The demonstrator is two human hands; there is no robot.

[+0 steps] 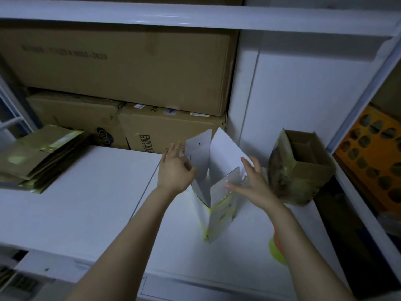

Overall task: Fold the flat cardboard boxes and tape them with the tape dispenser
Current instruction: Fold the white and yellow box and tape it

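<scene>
Both hands flank the white box, which stands upright on the table, open end up — left hand curled around its tall left flap, right hand spread flat against the short right flap — both equally near.

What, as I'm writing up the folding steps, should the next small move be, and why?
Probably push the short flap inward and down with the right hand. The white box stands upright on the table with its top flaps open; the left hand holds the tall left flap, and the right hand's straight fingers rest on the short flap.
</scene>
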